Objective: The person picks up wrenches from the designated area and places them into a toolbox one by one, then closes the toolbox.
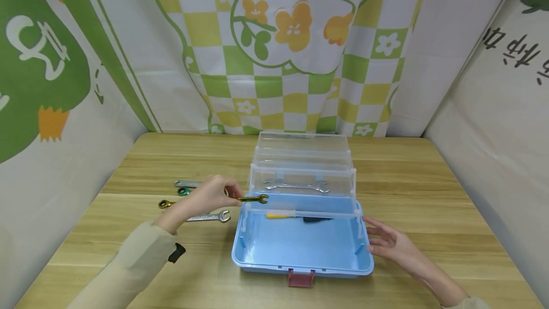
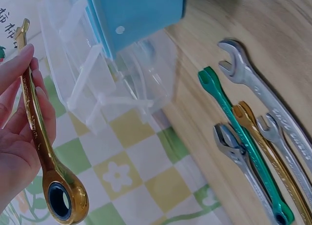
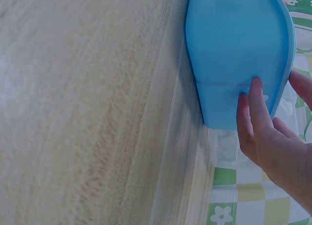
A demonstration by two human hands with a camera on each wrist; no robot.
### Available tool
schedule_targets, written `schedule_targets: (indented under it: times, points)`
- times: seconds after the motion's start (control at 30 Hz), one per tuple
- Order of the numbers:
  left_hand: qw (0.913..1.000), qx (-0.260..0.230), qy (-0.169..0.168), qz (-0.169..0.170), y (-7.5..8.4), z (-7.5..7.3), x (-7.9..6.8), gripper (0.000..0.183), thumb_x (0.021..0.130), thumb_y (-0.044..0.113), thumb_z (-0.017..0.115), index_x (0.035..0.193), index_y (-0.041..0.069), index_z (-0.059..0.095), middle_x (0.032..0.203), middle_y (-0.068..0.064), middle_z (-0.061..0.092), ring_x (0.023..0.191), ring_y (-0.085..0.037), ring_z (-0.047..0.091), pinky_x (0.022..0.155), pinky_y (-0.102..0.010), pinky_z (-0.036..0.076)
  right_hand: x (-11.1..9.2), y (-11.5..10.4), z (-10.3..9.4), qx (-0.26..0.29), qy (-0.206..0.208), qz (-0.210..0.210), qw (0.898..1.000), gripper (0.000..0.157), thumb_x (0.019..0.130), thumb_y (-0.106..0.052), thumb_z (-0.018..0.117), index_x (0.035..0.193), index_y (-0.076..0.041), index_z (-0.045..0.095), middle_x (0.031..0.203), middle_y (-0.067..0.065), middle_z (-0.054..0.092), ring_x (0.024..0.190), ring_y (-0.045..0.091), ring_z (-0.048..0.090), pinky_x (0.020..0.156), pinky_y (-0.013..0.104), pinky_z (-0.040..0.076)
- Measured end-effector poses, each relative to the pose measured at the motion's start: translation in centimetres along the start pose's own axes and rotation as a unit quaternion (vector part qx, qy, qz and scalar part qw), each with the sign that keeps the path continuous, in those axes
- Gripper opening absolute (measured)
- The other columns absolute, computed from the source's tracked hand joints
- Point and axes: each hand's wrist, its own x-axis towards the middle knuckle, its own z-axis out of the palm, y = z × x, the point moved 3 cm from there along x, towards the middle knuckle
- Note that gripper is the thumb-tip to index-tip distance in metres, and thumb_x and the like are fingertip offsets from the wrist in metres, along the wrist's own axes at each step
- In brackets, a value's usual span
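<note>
Beige left sleeve (image 1: 128,261) nearest, head view: left hand (image 1: 210,194) pinches one shiny gold metal wrench (image 1: 254,199), long axis left-right, at rear-left corner of one light-blue plastic toolbox (image 1: 257,266), right hand (image 1: 399,248) farther; left-wrist view: five loose metal wrenches (image 2: 275,110) (three silver, one green, one gold) beside toolbox; right-wrist view: right hand's fingers extended against toolbox's right wall.

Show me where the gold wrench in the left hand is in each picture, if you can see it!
Head: the gold wrench is just left of centre, in the lower half.
Left wrist: along the left side, its ring end at the bottom.
Right wrist: not visible.
Shared landmark: the blue box, which shows in all three pictures.
</note>
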Motion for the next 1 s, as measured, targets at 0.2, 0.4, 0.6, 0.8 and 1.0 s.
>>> schedule_targets:
  times: [0.2,0.4,0.6,0.8,1.0]
  points:
    - [0.9999,0.003,-0.011,0.009,1.1,0.3,1.5,0.008,0.073,0.008,0.071,0.077,0.009,0.064,0.071,0.004,0.061,0.064,-0.006,0.054,0.055,-0.022,0.046,0.0,0.1,0.0,0.000,0.002,0.003,1.000,0.069,0.083,-0.010,0.060,0.138,0.001,0.021,0.128,0.035,0.032,0.109,0.041,0.046,0.084,0.029,0.047]
    - [0.9994,0.008,-0.024,0.025,2.1,0.6,2.9,0.007,0.074,0.008,0.070,0.078,0.009,0.064,0.072,0.004,0.060,0.063,-0.006,0.053,0.055,-0.022,0.047,-0.1,0.0,0.0,-0.005,0.007,0.008,1.000,0.069,0.082,-0.011,0.061,0.138,0.001,0.022,0.128,0.034,0.033,0.109,0.040,0.046,0.084,0.030,0.047]
    - [0.9986,-0.002,-0.039,0.035,2.8,1.1,4.3,0.008,0.074,0.008,0.070,0.079,0.010,0.064,0.072,0.004,0.060,0.063,-0.007,0.052,0.057,-0.022,0.046,-0.1,-0.1,0.0,-0.004,0.002,0.019,1.000,0.069,0.083,-0.012,0.060,0.138,-0.001,0.021,0.129,0.033,0.033,0.110,0.039,0.046,0.085,0.032,0.046]
    - [0.9970,0.001,-0.046,0.062,3.8,1.6,5.7,0.009,0.074,0.006,0.070,0.078,0.010,0.063,0.073,0.004,0.059,0.065,-0.007,0.052,0.058,-0.021,0.046,-0.1,0.0,0.0,-0.003,-0.005,0.023,1.000,0.068,0.084,-0.012,0.059,0.139,-0.001,0.020,0.130,0.033,0.032,0.111,0.039,0.046,0.086,0.035,0.046]
    - [0.9944,0.031,-0.063,0.079,5.0,2.3,6.8,0.008,0.074,0.007,0.070,0.079,0.009,0.063,0.073,0.004,0.060,0.065,-0.006,0.051,0.059,-0.019,0.045,0.0,0.0,-0.1,-0.002,0.000,0.036,0.999,0.068,0.083,-0.013,0.060,0.139,-0.003,0.021,0.130,0.031,0.033,0.111,0.036,0.046,0.086,0.035,0.045]
